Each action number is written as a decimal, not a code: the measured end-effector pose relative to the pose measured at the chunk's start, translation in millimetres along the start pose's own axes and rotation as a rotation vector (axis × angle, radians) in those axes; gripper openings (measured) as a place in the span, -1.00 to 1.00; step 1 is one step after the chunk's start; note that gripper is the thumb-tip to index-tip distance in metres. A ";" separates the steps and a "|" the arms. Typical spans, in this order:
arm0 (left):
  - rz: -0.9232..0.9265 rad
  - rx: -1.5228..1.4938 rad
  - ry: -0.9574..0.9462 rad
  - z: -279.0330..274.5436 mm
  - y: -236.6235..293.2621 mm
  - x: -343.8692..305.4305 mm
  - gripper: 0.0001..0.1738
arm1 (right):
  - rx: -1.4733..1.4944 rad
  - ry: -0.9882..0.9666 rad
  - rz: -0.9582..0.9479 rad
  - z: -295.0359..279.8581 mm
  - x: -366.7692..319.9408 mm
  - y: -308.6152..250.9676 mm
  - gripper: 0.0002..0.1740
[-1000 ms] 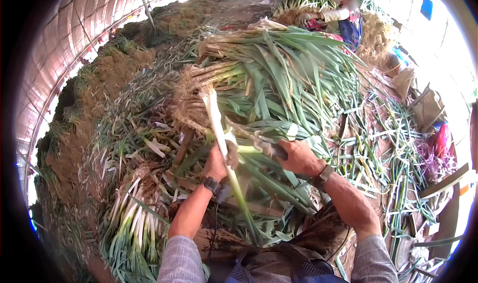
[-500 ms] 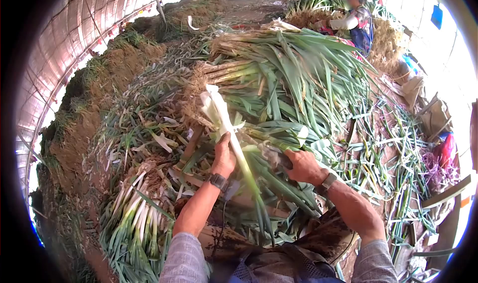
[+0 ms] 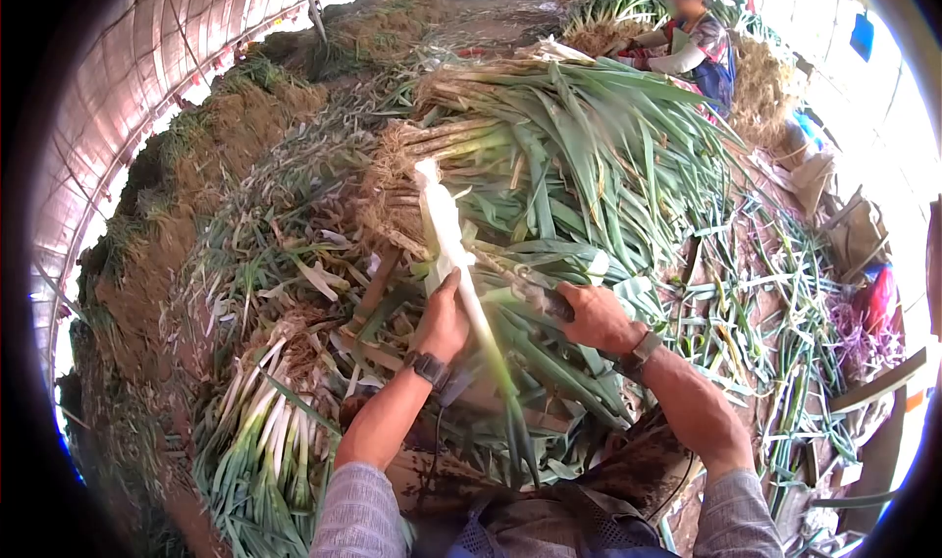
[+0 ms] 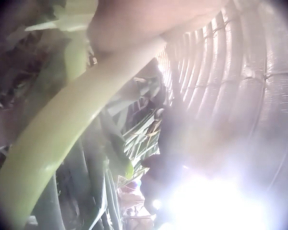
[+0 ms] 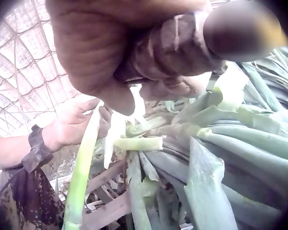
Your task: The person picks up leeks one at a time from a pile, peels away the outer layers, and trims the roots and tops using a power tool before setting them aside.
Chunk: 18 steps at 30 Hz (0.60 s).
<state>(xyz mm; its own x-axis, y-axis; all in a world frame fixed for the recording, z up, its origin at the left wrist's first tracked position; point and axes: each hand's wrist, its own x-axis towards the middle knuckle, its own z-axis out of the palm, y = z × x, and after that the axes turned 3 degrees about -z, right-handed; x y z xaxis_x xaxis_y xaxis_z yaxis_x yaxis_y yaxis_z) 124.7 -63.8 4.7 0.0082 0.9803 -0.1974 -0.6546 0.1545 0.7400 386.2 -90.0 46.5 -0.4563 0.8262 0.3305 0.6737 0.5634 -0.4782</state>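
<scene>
My left hand (image 3: 444, 320) grips a long leek (image 3: 479, 324), its white end up and its green leaves hanging toward my lap. In the left wrist view the pale stalk (image 4: 62, 124) runs under the hand (image 4: 149, 21). Curled round a dark handle (image 5: 168, 48), my right hand (image 5: 93, 48) is at the right of the leek; in the head view that hand (image 3: 601, 318) holds the handle with a blurred part pointing left toward the stalk. Loose peeled layers (image 3: 429, 226) stand beside the leek's white part.
Beyond the hands lies a large pile of untrimmed leeks (image 3: 589, 146). A bundle of peeled leeks (image 3: 270, 440) rests at lower left. Cut leaves (image 3: 775, 313) litter the right side. Another person (image 3: 699, 43) sits at the upper right.
The leek's white end has shifted right and stands more upright than a second ago. Both hands keep their grips. The other person has leaned and moved their arms.
</scene>
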 end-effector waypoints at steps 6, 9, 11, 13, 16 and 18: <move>-0.168 -0.003 -0.007 -13.2 -7.2 0.4 -0.57 | -0.003 0.015 -0.018 -1.5 2.8 0.1 -0.65; -0.190 -0.010 -0.066 -1.8 -0.3 -7.9 -0.45 | -0.019 -0.086 0.099 -7.1 4.3 -8.0 -0.65; -0.193 0.039 -0.127 4.0 0.3 -12.5 -0.42 | -0.030 -0.085 0.100 -4.1 1.6 -3.9 -0.65; -0.239 0.073 -0.205 1.5 -6.1 -14.0 -0.47 | -0.048 -0.089 0.098 -3.6 1.1 -2.3 -0.65; -0.287 0.040 -0.292 -3.4 -17.1 -12.6 -0.59 | 0.045 0.110 0.016 -4.6 0.1 -3.4 -0.64; -0.320 -0.136 -0.242 -4.7 -13.7 -6.8 -0.55 | 0.052 0.082 0.054 -6.1 -3.6 -6.5 -0.63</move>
<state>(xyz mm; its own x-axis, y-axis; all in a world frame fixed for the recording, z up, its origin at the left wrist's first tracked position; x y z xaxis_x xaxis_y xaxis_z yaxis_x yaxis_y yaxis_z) 130.0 -73.2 -7.1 0.3941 0.8887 -0.2344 -0.6837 0.4539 0.5714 386.9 -96.6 53.4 -0.3696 0.8536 0.3671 0.6641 0.5190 -0.5381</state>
